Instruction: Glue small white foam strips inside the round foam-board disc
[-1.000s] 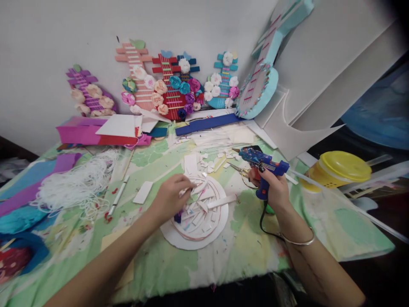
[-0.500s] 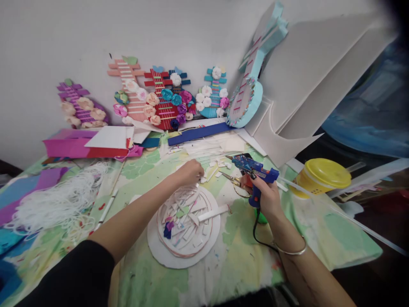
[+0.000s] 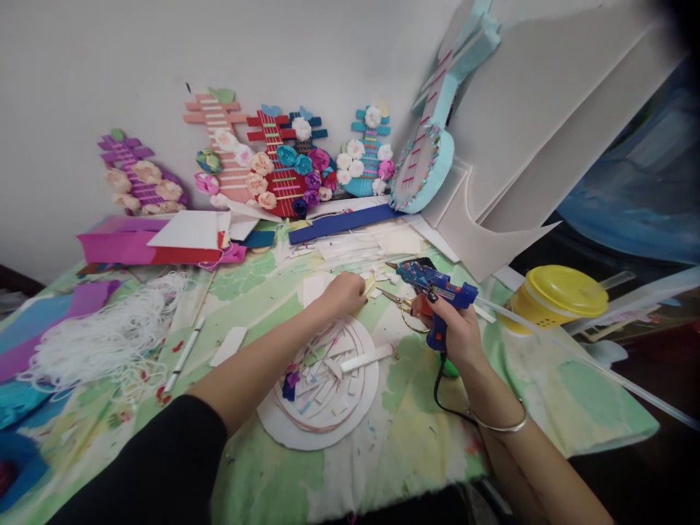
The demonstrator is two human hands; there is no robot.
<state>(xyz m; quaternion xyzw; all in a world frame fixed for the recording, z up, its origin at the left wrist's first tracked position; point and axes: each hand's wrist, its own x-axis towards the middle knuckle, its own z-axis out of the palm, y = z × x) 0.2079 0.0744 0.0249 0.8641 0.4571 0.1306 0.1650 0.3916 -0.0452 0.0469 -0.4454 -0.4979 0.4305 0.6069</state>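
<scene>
My right hand [image 3: 456, 324] is wrapped round the handle of a blue hot glue gun [image 3: 434, 284], its nozzle pointing left and its black cord hanging below. My left hand [image 3: 350, 293] is closed, fingertips down, beside small white foam scraps [image 3: 383, 275]; what it pinches, if anything, is hidden. Gold-handled scissors [image 3: 403, 301] lie between the two hands, partly behind the right one. Just below my left hand, a round white board [image 3: 322, 437] carries a shallow round tray [image 3: 311, 423] heaped with cut scraps [image 3: 328, 383].
Paper-flowered toy guitars [image 3: 284, 168] lean on the wall, with a tall light-blue guitar [image 3: 424, 171] at their right. A bundle of white cord [image 3: 109, 335] lies left. A yellow-lidded tub [image 3: 566, 288] stands right. White foam sheets [image 3: 536, 138] lean behind it.
My left hand has moved a little to the right, towards the loose scraps and scissors. The right hand keeps its hold on the glue gun. The view has shifted slightly.
</scene>
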